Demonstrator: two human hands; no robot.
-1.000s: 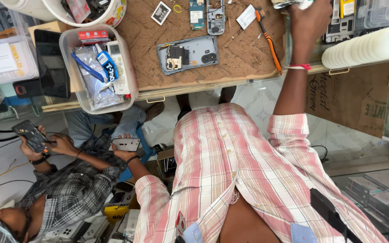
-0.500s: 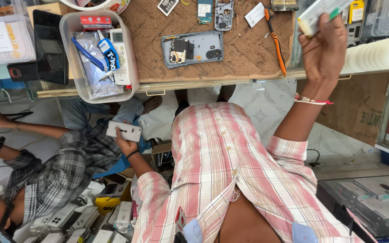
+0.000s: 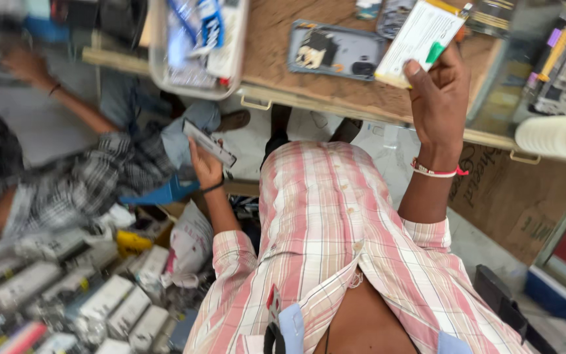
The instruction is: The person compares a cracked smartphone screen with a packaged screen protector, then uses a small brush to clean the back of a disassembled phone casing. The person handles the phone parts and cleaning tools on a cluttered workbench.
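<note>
Workshop, viewed from above; wooden bench [image 3: 309, 78] along the top edge, pale tiled floor [image 3: 250, 147] below. Far left: another person in a checked shirt [image 3: 67, 190], seated. Bench: clear plastic tray [image 3: 194, 65], then an opened phone [image 3: 335, 52]. Left hand [image 3: 206, 165] gripping a phone [image 3: 209, 143] low beside the bench. Right hand [image 3: 439, 98] raised, closed on a flat white box [image 3: 419, 40] above the bench edge
</note>
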